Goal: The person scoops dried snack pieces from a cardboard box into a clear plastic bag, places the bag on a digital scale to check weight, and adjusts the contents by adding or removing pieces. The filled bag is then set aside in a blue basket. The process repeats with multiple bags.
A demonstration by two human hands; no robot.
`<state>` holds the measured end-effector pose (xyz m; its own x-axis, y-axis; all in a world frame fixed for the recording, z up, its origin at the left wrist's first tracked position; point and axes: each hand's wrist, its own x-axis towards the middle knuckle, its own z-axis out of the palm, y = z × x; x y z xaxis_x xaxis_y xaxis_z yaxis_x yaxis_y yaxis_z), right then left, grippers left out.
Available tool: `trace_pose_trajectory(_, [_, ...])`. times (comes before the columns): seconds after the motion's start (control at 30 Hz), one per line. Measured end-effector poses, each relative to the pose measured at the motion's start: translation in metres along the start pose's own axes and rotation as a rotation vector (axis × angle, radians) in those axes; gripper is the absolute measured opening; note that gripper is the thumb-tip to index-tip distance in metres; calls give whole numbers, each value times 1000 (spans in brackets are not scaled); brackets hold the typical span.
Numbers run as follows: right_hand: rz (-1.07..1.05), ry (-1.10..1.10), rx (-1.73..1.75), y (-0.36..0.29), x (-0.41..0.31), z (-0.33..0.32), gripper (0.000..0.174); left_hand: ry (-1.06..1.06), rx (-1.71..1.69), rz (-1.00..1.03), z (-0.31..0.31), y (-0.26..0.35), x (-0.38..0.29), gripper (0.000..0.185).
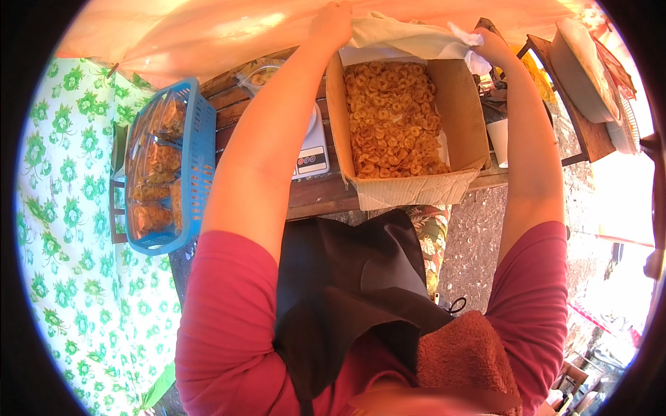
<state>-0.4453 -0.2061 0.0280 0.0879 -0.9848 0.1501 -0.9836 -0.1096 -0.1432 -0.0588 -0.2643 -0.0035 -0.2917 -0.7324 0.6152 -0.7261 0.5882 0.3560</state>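
A cardboard box full of thin round fried chips stands on a slatted wooden table in front of me. Beyond its far edge a pale cream cloth is stretched between my hands. My left hand is closed on the cloth's left end, above the box's far left corner. My right hand grips its right end, where a white thin plastic or tissue piece also hangs at the fingers. Partly behind my left forearm lies a white digital scale left of the box.
At the left, a blue plastic basket holds several bags of chips. A clear container or bag lies behind my left forearm. A white cup is right of the box. Farther right, a wooden stand bears a large basin. An orange sheet hangs beyond.
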Motion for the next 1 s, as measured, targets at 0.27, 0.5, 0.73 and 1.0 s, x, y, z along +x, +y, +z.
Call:
trace_pose_trajectory(0.27, [403, 258, 280, 35, -7, -18, 71, -182, 189, 263, 6, 18, -15, 20])
trace_pose_trajectory(0.5, [335, 91, 26, 30, -14, 16, 44, -135, 126, 277, 9, 16, -27, 22])
trace_pose_trajectory(0.73, [503, -289, 366, -26, -47, 36, 27, -259, 17, 168, -7, 23, -33, 26])
trace_pose_trajectory(1.0, [243, -324, 284, -117, -38, -54, 32, -47, -50, 107, -23, 36, -55, 27])
